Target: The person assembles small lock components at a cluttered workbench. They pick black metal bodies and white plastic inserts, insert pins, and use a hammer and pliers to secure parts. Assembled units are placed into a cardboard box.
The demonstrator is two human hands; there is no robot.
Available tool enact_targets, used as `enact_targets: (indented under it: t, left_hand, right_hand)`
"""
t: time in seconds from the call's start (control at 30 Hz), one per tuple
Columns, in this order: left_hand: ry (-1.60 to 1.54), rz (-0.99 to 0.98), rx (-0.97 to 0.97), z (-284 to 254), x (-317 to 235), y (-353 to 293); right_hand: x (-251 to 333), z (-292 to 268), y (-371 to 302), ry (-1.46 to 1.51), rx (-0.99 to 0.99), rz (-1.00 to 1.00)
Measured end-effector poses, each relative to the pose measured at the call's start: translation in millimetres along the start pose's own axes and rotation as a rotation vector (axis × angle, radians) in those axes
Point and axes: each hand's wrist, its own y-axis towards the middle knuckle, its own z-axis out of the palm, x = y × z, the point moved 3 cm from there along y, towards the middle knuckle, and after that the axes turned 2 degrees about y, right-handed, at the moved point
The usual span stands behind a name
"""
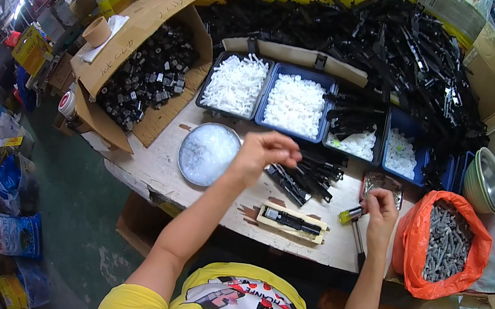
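My left hand point(270, 155) is over the table beside the round metal dish point(208, 154) of whitish, translucent contents. Its fingers are curled together; anything between them is too small to make out. My right hand point(381, 206) hangs with thumb and fingers pinched, just right of a small mallet point(352, 216) with a yellow-green tip and a dark handle. What that pinch contains, if anything, is hidden. Between my forearms lies a cream holding block point(291, 223) with a long black part point(296, 220) set in it. Long black pieces point(306, 177) lie beyond it, below my left fingertips.
Blue bins of white plastic parts point(295, 105) line the back, before a heap of black strips point(395, 55). A cardboard box of small black parts point(149, 79) leans at left. An orange bag of grey pieces point(441, 246) and stacked bowls point(485, 181) stand at right.
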Motion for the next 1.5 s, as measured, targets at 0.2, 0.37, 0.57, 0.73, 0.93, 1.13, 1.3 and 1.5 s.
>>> enact_targets:
  t: [0.2, 0.37, 0.57, 0.73, 0.93, 1.13, 1.3, 1.5]
  left_hand:
    - [-0.055, -0.056, 0.117, 36.0, 34.2, -66.8]
    - [0.115, 0.025, 0.122, 45.4, 25.5, -79.0]
    - [0.186, 0.086, 0.136, 48.6, 19.7, -82.2]
    - [0.196, 0.098, 0.146, 49.3, 19.4, -81.6]
    - [0.187, 0.051, 0.081, 41.9, 33.6, -85.0]
    - [-0.09, -0.123, 0.027, 35.7, 41.7, -96.5]
    - [-0.176, -0.13, 0.003, 32.8, 47.1, -101.3]
    - [-0.169, -0.116, -0.015, 34.9, 44.9, -104.1]
  right_hand:
    - [24.5, 73.8, -42.8, 0.0, 0.29, -0.123]
    - [18.2, 92.3, -50.9, 0.097, 0.354, -0.12]
    - [12.3, 98.2, -50.9, 0.142, 0.366, -0.087]
    - [11.9, 101.5, -52.0, 0.125, 0.362, -0.112]
    - [16.9, 104.2, -54.6, -0.058, 0.383, -0.239]
    - [15.2, 102.9, -58.6, -0.131, 0.35, -0.403]
    - [11.6, 101.7, -65.8, -0.16, 0.363, -0.409]
    - [15.9, 108.2, -68.8, -0.246, 0.322, -0.496]
